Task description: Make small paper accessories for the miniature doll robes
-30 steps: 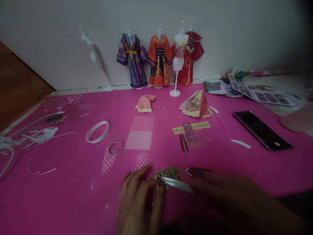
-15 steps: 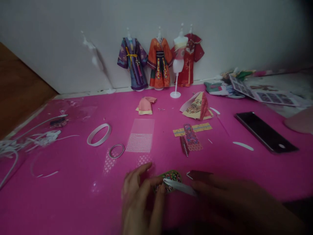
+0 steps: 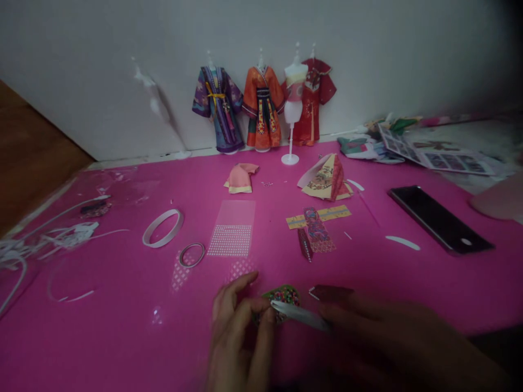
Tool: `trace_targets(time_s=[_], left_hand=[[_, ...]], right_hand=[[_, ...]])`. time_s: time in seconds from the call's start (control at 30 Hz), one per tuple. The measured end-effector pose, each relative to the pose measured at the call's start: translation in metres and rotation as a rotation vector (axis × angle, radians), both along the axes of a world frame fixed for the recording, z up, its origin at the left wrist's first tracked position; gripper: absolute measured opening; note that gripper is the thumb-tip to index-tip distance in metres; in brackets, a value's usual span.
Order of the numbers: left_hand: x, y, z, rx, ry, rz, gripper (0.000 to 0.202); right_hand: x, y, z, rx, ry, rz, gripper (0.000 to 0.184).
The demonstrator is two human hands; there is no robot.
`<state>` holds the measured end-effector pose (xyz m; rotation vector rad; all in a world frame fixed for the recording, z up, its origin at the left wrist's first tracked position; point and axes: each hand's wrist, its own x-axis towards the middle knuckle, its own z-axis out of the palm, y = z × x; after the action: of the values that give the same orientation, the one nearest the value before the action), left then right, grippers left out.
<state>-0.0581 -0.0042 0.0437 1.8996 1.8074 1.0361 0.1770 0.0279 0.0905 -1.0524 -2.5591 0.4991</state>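
My right hand, dark and blurred, grips silver tweezers that point left. Their tips meet the thumb and forefinger of my left hand. Those two fingers are pinched together over the left end of a small green piece covered with multicoloured beads. Whether something tiny is also between the fingertips and the tweezers, I cannot make out. Just beyond my right hand lies a dark red pointed strip with a white studded tip, partly hidden by the hand.
A sheet of small gems, tape rolls and patterned strips lie on the pink mat. Doll gowns on stands line the wall. A phone is at right, white cords at left.
The whole view has shifted slightly, so things appear a little further left and lower. My left hand sits slightly further right, closer to the beaded piece. The tweezers stay at its fingertips.
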Motion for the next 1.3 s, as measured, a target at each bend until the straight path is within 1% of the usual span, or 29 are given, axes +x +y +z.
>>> trace_targets(time_s=[0.13, 0.3, 0.5, 0.6, 0.67, 0.8, 0.93, 1.07, 1.17, 1.3], left_hand=[[0.000, 0.000, 0.001, 0.009, 0.035, -0.007, 0.018], [-0.003, 0.001, 0.001, 0.015, 0.100, -0.021, 0.016], [-0.002, 0.000, -0.001, 0.004, 0.018, -0.047, 0.017], [-0.001, -0.001, 0.000, -0.026, -0.037, -0.037, 0.013], [-0.001, 0.000, 0.001, -0.048, -0.056, -0.041, 0.012], [-0.001, 0.001, 0.000, -0.030, -0.051, -0.052, 0.014], [-0.003, 0.002, -0.002, -0.009, -0.030, -0.050, 0.016], [-0.004, 0.001, -0.003, 0.005, -0.018, -0.051, 0.016], [-0.005, 0.000, -0.002, 0.023, 0.051, -0.057, 0.015], [-0.009, 0.001, 0.000, 0.070, 0.250, -0.082, 0.017]], right_hand=[[0.001, 0.001, -0.001, -0.004, 0.024, 0.000, 0.057], [0.004, -0.001, -0.005, -0.007, 0.000, -0.032, 0.057], [0.004, -0.001, -0.003, -0.024, 0.024, -0.010, 0.067], [0.004, -0.001, -0.003, -0.001, 0.036, 0.019, 0.060], [0.005, -0.001, -0.003, 0.019, 0.036, 0.024, 0.058], [0.003, -0.001, -0.003, 0.049, 0.037, 0.009, 0.060], [0.001, -0.002, -0.004, 0.037, 0.052, -0.005, 0.061], [0.003, -0.002, -0.004, 0.047, 0.056, -0.011, 0.068], [0.007, -0.002, -0.006, 0.015, 0.031, 0.006, 0.070], [0.014, -0.006, -0.012, -0.017, 0.006, -0.033, 0.068]])
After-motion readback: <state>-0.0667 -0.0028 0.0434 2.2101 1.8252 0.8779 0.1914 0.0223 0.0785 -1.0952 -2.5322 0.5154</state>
